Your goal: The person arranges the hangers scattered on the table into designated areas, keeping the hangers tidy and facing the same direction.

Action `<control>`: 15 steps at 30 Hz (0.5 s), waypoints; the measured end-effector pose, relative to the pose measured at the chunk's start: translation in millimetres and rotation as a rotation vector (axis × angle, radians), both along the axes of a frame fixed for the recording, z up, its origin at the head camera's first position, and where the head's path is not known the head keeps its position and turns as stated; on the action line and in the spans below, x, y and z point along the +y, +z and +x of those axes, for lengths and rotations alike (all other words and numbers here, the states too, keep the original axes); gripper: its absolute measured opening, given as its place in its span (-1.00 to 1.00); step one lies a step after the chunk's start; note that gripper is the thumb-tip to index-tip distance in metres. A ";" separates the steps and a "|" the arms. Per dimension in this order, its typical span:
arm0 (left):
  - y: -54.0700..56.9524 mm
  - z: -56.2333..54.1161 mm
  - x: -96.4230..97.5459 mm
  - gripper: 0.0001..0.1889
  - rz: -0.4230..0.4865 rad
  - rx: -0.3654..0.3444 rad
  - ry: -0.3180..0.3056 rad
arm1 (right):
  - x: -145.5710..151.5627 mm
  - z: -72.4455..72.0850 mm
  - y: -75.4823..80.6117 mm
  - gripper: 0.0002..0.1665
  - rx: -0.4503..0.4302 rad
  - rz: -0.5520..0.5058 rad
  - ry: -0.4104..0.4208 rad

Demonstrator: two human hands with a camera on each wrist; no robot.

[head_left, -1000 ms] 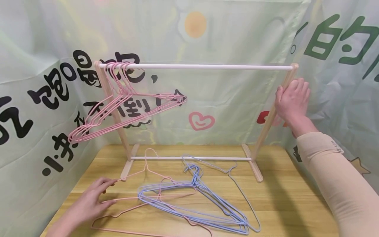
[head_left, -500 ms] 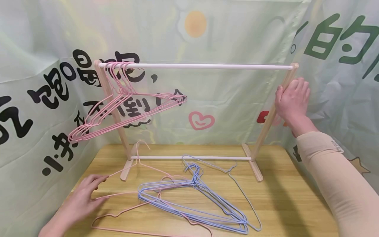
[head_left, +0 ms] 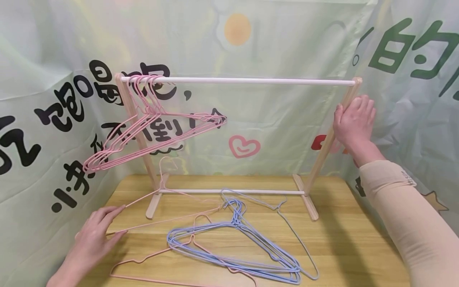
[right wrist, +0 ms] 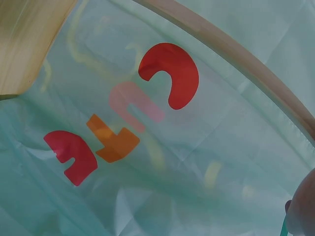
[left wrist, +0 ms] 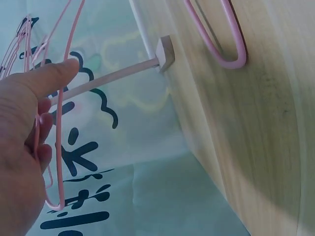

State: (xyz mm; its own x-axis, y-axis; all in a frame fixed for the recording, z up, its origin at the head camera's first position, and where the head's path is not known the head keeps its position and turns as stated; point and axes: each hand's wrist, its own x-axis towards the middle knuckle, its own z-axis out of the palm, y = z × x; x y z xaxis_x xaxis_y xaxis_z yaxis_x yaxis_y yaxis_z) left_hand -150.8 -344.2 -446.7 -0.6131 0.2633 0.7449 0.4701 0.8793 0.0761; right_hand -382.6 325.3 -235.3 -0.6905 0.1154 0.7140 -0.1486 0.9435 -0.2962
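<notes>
My left hand holds a pink wire hanger by one end, thumb along its lower bar and fingers at its shoulder. In the left wrist view the hanger's wire passes between thumb and curled fingers. The hanger's hook points up, in front of the rack's left foot. My right hand grips the right wooden post of a small clothes rack; in the right wrist view only a bit of that hand shows at the edge. Several pink hangers hang at the left end of the rack's white top rod.
A bunch of blue hangers lies on the wooden table, with one blue hanger spread to its right. Another pink hanger lies in front, partly under the blue ones. Printed cloth stands behind and at both sides.
My left hand has drawn the pink hanger left and up, away from the blue bunch; its hook now stands higher. The right hand stays on the post.
</notes>
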 end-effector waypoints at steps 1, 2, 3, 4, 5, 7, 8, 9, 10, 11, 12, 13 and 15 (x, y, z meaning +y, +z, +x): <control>0.4 0.1 0.4 -0.11 0.003 0.008 0.003 | -0.1 0.1 -0.2 -0.48 -0.002 0.000 -0.001; 1.0 0.4 1.0 -0.13 0.008 0.018 0.005 | -0.1 0.1 -0.3 -0.48 -0.002 -0.001 -0.001; 1.7 0.6 1.7 -0.13 0.008 0.026 0.008 | -0.3 0.1 -0.3 -0.48 -0.002 -0.002 -0.001; 2.6 0.8 2.6 -0.14 0.008 0.036 0.012 | -0.4 0.1 -0.3 -0.48 -0.002 -0.003 -0.001; 3.4 0.8 3.6 -0.15 0.013 0.048 0.012 | -0.6 0.0 -0.3 -0.48 -0.002 -0.003 -0.001; 5.8 0.8 6.3 -0.16 0.034 0.072 0.009 | -0.9 -0.2 -0.2 -0.48 0.000 -0.004 -0.001; 7.4 0.7 7.7 -0.17 0.046 0.081 0.004 | -1.1 -0.2 0.0 -0.48 0.001 -0.003 -0.001; 9.1 0.1 9.2 -0.17 0.060 0.097 -0.002 | -1.2 -0.3 -0.1 -0.48 0.001 -0.003 -0.001; 11.0 -0.5 10.7 -0.18 0.076 0.113 -0.011 | -1.2 -0.3 -0.1 -0.48 0.002 -0.003 -0.001; 13.0 -1.5 12.2 -0.19 0.093 0.129 -0.020 | -1.2 -0.2 -0.1 -0.48 0.002 -0.002 -0.002; 15.1 -2.6 13.6 -0.19 0.105 0.144 -0.026 | -1.2 -0.2 -0.2 -0.48 0.002 -0.002 -0.002; 17.4 -3.7 14.8 -0.19 0.113 0.158 -0.031 | -1.1 -0.1 -0.2 -0.48 0.001 -0.003 -0.002; 22.3 -7.2 17.1 -0.20 0.126 0.193 -0.048 | -0.9 0.0 -0.6 -0.48 -0.001 -0.005 -0.002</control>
State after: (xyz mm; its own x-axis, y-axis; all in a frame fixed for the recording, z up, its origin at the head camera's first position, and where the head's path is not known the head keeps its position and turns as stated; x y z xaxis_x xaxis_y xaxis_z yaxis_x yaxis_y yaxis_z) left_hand -158.0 -327.1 -424.4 -0.4454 0.1864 0.8757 0.5275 0.8449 0.0884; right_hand -382.6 324.3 -236.0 -0.6912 0.1207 0.7125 -0.1459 0.9424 -0.3011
